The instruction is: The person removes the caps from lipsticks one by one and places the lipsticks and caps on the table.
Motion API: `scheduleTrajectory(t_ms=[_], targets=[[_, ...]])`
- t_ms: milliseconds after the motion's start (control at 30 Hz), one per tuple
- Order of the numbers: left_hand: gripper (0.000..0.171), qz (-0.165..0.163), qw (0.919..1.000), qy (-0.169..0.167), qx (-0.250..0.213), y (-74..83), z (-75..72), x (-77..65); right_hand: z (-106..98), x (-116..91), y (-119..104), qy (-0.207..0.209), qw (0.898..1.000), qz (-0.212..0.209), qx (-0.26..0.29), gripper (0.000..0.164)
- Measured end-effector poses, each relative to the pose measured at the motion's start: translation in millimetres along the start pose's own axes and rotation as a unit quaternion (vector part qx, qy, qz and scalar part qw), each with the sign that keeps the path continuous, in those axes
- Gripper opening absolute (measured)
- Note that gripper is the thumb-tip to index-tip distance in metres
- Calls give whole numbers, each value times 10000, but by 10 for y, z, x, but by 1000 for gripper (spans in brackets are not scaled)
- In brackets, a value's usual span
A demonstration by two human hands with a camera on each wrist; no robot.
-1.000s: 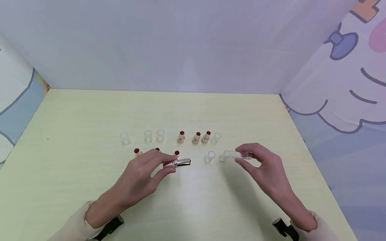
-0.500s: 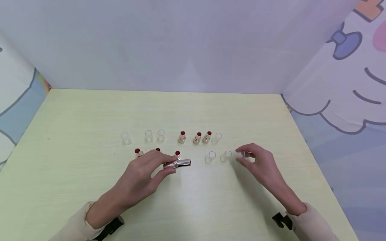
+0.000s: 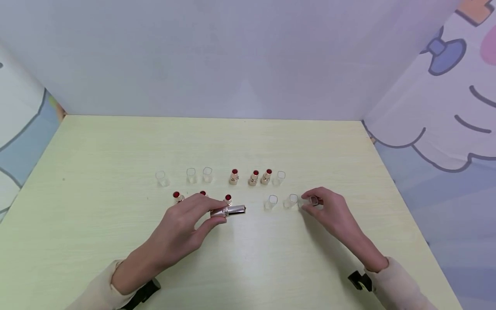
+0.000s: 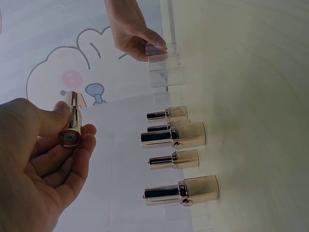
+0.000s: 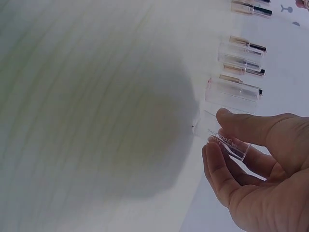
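Observation:
My left hand [image 3: 182, 228] pinches an uncapped lipstick [image 3: 236, 209] between thumb and fingers. The lipstick lies sideways above the table, its shiny metal end pointing right. My right hand [image 3: 333, 215] grips a clear lipstick cap [image 5: 208, 126] near its top. That cap stands upright, low at the table; whether it touches the surface I cannot tell. Just left of it are two clear caps, one at mid-front [image 3: 271, 202] and one nearer [image 3: 291, 201]. Behind my left hand stand red-tipped lipsticks, such as this lipstick [image 3: 227, 198], partly hidden by the hand.
In the back row stand three lipsticks, among them the middle lipstick [image 3: 253, 178]. A clear cap [image 3: 279, 178] is to their right, and three more caps, including the leftmost cap [image 3: 162, 178], are to their left. The pale table [image 3: 116, 146] ends at a plain wall [image 3: 232, 60].
My right hand has shifted down and slightly left, and the cap it holds has turned from sideways to upright beside the front caps. The left hand with its lipstick has stayed in place.

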State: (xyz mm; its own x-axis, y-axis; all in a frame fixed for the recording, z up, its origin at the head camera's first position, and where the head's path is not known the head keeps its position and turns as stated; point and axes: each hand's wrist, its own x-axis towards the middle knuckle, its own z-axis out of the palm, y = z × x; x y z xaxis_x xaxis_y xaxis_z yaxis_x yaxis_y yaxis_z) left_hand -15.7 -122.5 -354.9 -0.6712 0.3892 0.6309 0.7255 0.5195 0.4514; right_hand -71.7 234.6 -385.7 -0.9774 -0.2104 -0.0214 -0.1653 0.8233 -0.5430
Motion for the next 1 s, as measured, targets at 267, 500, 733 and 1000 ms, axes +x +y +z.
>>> scheduleTrajectory(t_ms=[267, 500, 733, 1000], targets=[[26, -55, 9999, -100, -19, 8, 29, 54, 4, 11, 17, -29, 10000, -5, 15, 24], [31, -111, 9995, -85, -274, 31, 87, 157, 31, 21, 19, -43, 9999, -31, 92, 23], [34, -282, 9988, -39, -395, 44, 125, 254, 70, 25, 24, -79, 9998, -1, 167, 23], [36, -786, 9955, 31, -522, 36, -35, 269, 68, 34, 10, -132, 9998, 75, 146, 24]])
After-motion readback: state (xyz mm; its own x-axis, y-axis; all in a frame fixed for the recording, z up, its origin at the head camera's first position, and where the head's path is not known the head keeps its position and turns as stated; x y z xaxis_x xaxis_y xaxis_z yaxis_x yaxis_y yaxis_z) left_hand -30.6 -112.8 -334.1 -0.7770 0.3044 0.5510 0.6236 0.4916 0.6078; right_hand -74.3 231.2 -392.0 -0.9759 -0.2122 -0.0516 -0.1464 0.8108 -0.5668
